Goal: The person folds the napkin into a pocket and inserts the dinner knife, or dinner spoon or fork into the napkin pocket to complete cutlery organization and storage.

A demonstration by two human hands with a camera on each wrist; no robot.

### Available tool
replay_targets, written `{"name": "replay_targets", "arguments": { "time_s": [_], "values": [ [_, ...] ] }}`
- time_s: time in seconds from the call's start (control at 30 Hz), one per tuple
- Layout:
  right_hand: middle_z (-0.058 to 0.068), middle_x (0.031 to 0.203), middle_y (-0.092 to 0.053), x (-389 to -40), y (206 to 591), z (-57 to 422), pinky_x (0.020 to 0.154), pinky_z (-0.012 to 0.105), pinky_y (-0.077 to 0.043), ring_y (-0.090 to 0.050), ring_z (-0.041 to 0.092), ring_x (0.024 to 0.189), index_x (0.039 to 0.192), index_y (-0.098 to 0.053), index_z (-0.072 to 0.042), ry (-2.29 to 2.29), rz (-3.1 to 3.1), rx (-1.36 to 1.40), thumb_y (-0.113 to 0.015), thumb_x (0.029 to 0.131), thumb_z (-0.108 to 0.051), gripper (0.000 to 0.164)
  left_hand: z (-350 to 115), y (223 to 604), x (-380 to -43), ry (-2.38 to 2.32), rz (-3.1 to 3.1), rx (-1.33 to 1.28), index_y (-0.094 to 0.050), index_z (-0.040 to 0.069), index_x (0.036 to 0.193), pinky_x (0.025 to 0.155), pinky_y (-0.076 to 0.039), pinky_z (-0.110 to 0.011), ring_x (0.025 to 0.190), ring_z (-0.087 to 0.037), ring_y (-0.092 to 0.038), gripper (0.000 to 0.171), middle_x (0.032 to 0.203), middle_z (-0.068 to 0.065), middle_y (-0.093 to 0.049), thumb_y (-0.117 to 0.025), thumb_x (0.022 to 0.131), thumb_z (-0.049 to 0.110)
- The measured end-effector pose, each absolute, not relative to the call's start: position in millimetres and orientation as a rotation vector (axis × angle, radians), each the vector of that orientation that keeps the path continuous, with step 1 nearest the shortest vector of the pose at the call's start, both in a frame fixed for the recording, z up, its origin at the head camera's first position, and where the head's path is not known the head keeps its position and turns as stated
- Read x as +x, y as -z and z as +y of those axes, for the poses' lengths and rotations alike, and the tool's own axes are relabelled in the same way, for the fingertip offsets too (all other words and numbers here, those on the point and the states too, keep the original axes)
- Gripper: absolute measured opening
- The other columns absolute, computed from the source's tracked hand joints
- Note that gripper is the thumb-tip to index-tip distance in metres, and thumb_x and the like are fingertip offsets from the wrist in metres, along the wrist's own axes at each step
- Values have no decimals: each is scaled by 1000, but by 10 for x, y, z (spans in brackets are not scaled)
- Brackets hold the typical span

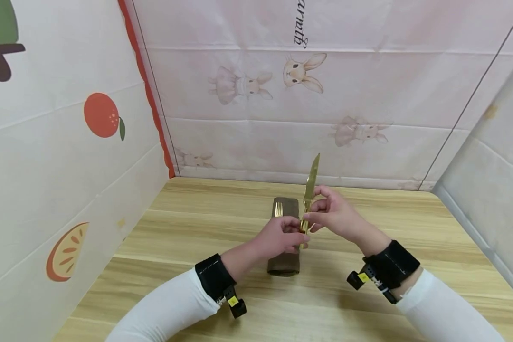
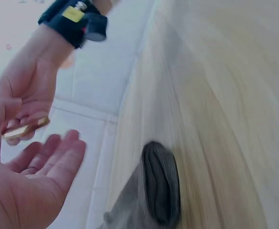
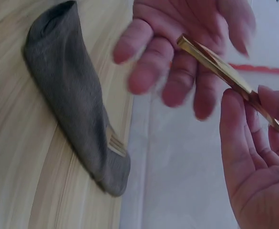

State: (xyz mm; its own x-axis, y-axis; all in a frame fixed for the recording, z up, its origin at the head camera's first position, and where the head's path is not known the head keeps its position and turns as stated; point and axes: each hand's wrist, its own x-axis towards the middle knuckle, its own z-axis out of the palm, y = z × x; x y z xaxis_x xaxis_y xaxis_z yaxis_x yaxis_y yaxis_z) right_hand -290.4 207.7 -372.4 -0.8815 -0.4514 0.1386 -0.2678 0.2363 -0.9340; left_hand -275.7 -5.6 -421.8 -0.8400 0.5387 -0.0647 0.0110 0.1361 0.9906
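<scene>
My right hand (image 1: 337,216) pinches a gold table knife (image 1: 311,183) between thumb and fingers, its blade pointing up and away. At the handle's lower end is my left hand (image 1: 278,235), overlapping it in the head view; in the left wrist view its fingers (image 2: 65,164) are spread loosely, apart from the knife handle (image 2: 17,132). Below the hands lies a rolled dark brown cloth napkin (image 1: 284,267), lengthwise on the table. The tines of a gold fork (image 1: 279,209) show at the napkin's far part; the left hand hides the rest in the head view.
The wood-grain table (image 1: 188,228) meets a pink printed sheet (image 1: 256,142) at its back edge. White printed sheets stand on the left (image 1: 47,180) and right. Each wrist wears a black strap (image 1: 215,276) with a small camera.
</scene>
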Motion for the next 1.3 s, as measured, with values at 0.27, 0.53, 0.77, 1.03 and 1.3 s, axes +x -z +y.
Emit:
{"name": "replay_targets", "arguments": {
  "time_s": [0.27, 0.53, 0.77, 1.03, 1.3],
  "values": [
    [15, 84, -75, -2870, 3729, 2007, 60, 36, -58, -66, 22, 61, 121, -50, -2, 1576, 2513, -655, -74, 94, -11, 37, -4, 4184, -2706, -1880, 1963, 446, -73, -1, 101, 79, -64, -46, 78, -16, -77, 15, 95, -17, -78, -71, 97, 14],
    [10, 82, -71, -2852, 3746, 2007, 56, 30, -51, -58, 14, 59, 122, -50, -2, 1564, 2543, -655, -75, 93, -13, 39, -4, 4191, -2681, -1883, 2009, 495, -70, 2, 98, 75, -64, -45, 79, -15, -76, 10, 86, -8, -74, -72, 97, 12],
    [10, 86, -68, -2865, 3742, 2017, 57, 29, -52, -59, 15, 64, 119, -52, 1, 1582, 2530, -665, -75, 93, -12, 38, -6, 4192, -2663, -1902, 2064, 519, -69, 0, 104, 67, -64, -38, 73, -11, -69, 14, 83, -1, -68, -73, 94, 9],
    [14, 90, -70, -2925, 3697, 2059, 66, 34, -61, -69, 19, 72, 129, -46, 0, 1661, 2449, -636, -71, 96, -9, 43, -35, 4180, -2680, -1900, 2073, 588, -65, 4, 115, 65, -64, -37, 75, -13, -71, 21, 91, -5, -69, -71, 95, 4],
    [20, 118, -64, -3003, 3603, 2110, 77, 42, -64, -74, 21, 95, 153, -36, -5, 1769, 2366, -607, -70, 96, -9, 67, -60, 4192, -2671, -1862, 2093, 592, -62, 5, 120, 64, -63, -38, 76, -15, -69, 27, 95, -6, -68, -71, 95, 5]
  ]
}}
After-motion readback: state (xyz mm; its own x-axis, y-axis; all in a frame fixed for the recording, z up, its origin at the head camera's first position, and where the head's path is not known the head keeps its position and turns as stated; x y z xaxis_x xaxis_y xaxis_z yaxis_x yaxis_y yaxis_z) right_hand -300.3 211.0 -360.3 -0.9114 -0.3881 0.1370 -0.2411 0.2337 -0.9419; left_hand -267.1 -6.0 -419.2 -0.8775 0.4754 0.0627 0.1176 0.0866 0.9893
